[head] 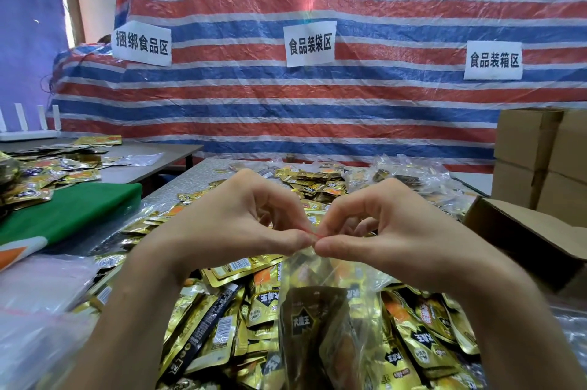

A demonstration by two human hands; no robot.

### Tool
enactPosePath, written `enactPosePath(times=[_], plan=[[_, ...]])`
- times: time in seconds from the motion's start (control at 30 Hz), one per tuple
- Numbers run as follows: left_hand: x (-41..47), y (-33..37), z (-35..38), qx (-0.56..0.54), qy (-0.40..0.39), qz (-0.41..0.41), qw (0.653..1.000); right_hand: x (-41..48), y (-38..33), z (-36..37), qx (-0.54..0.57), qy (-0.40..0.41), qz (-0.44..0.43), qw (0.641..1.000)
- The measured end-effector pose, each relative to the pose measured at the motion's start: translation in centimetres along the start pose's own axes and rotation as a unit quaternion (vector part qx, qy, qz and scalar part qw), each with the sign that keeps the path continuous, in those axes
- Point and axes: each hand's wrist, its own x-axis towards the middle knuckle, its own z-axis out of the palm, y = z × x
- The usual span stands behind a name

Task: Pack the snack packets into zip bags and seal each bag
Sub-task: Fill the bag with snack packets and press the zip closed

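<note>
Well, left hand [222, 224]: we pinched the red top edge [313, 232] of the zip bag [324, 310] between thumb and forefinger, our other fingers curled.
Right hand [403, 230]: we pinched the same edge just beside the left, thumb tips almost touching.
Snack packets [222, 326]: gold and black ones lay heaped loose over the table [197, 176].
Zip bag: clear, it hung below our fingers above the heap, with packets inside.
Seal: we could not tell whether it was fully closed.
Cardboard boxes [540, 151]: stacked at the right.
Striped tarp [317, 103]: it carried three paper signs [309, 44].
</note>
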Motion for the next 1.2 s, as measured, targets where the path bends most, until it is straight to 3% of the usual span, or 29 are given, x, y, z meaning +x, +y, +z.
enactPosePath(times=[0.9,1.2], plan=[[0.1,-0.3,-0.1,-0.008,-0.022,0.019,1.0,-0.2,-0.7,-0.3,-0.011,0.01,-0.004,1.0],[0.7,-0.7,0.9,-0.003,0.039,0.079,0.996,0.0,-0.7,-0.1,-0.044,0.041,-0.024,0.998]])
